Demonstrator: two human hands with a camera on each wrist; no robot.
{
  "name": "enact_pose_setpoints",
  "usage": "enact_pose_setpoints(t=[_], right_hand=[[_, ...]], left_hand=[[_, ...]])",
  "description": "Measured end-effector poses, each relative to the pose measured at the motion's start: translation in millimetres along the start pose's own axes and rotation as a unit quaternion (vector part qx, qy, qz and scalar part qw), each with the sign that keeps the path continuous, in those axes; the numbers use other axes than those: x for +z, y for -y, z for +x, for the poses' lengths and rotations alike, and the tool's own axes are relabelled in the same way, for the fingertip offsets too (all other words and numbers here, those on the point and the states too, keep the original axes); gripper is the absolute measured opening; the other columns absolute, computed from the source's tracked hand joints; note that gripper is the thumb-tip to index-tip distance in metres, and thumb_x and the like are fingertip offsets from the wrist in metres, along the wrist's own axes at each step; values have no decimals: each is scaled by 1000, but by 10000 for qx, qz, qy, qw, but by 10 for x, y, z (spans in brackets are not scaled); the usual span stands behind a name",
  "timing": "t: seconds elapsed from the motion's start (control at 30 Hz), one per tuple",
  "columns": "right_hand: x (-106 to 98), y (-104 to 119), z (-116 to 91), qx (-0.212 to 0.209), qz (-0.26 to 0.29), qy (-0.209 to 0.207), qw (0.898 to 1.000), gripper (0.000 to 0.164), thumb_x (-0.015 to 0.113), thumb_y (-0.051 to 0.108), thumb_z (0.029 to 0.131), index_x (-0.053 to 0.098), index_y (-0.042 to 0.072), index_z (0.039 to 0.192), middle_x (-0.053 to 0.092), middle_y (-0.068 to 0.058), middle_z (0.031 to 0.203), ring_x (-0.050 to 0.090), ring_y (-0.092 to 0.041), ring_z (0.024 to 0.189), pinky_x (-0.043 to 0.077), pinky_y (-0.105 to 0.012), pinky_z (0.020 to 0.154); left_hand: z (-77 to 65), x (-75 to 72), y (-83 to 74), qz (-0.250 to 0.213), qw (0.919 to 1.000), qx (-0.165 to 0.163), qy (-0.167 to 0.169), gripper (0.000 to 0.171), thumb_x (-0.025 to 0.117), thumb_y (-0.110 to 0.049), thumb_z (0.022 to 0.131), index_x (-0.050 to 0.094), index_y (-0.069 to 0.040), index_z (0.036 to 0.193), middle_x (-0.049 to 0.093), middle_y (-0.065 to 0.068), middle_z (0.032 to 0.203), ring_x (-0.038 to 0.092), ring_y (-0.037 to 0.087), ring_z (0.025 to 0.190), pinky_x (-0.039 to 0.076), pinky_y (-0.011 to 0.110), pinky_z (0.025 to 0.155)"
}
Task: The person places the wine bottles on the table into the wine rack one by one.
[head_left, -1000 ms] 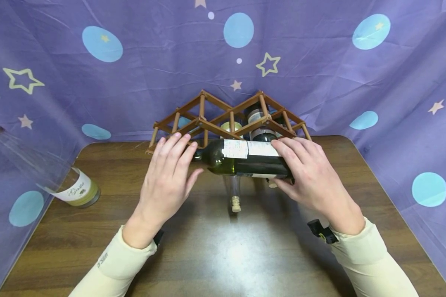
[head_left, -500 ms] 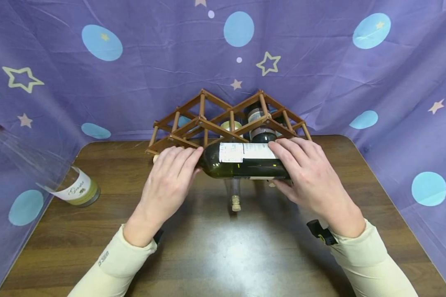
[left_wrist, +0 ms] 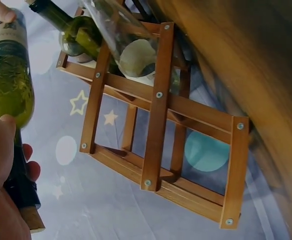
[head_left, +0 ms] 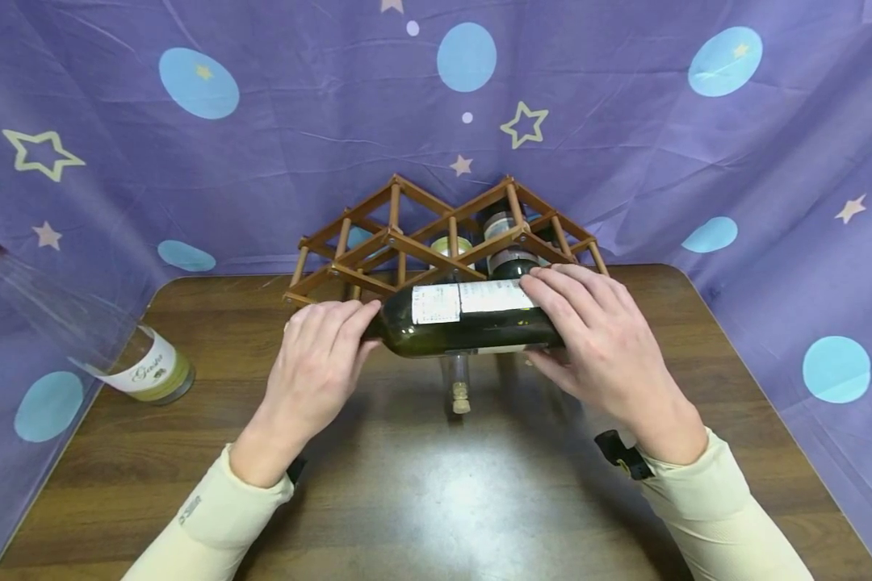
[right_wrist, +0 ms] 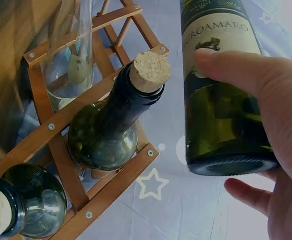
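A dark green wine bottle [head_left: 472, 327] is held sideways above the table, in front of a wooden lattice wine rack [left_wrist: 158, 120]. My left hand [head_left: 320, 359] grips its neck, and the corked mouth [left_wrist: 32, 219] pokes out below that hand in the left wrist view. Around the base end, my right hand [head_left: 603, 347] holds the body, thumb on the label [right_wrist: 218, 32]. Lying in the rack are a clear bottle [right_wrist: 68, 75] and a corked dark bottle [right_wrist: 103, 132], with another corked bottle [right_wrist: 36, 200] at the lower left of the right wrist view.
On the left of the wooden table [head_left: 436, 500] stands a clear bottle [head_left: 153, 367] with a white label and pale yellow liquid. A purple curtain [head_left: 320, 121] with stars and dots hangs behind the rack. The clear racked bottle's stoppered neck [head_left: 460, 395] juts toward me.
My left hand went from spread fingers near the bottle's neck to gripping it. The bottle has since shifted slightly left and toward me, its neck end lower. My right hand keeps its hold.
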State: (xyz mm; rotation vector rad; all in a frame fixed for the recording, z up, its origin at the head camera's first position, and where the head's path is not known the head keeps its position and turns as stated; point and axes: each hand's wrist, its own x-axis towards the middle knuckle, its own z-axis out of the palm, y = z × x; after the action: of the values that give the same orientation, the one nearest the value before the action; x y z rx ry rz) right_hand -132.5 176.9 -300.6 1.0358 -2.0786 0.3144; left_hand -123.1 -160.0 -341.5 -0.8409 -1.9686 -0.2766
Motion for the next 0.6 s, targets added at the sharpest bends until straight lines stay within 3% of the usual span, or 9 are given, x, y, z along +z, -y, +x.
enact_pose_setpoints(t=[0.3, 0.6], right_hand=[[3, 23, 47, 179, 238, -688, 9972, 88, 85, 34, 70, 50, -5, 140, 56, -19, 138, 53, -40, 123, 39, -50, 104], [-27, -28, 43, 328, 299, -782, 9959, 98, 88, 37, 67, 44, -7, 143, 55, -23, 137, 52, -40, 125, 38, -50, 106]], left_hand=[[-82, -35, 11, -319, 9988, -284, -250, 37, 56, -23, 101, 63, 6, 122, 65, 17, 107, 58, 37, 87, 43, 50, 72], [-203, -69, 20, -596, 9954, -741, -122, 39, 56, -25, 100, 61, 5, 124, 65, 18, 108, 58, 38, 91, 41, 50, 73]])
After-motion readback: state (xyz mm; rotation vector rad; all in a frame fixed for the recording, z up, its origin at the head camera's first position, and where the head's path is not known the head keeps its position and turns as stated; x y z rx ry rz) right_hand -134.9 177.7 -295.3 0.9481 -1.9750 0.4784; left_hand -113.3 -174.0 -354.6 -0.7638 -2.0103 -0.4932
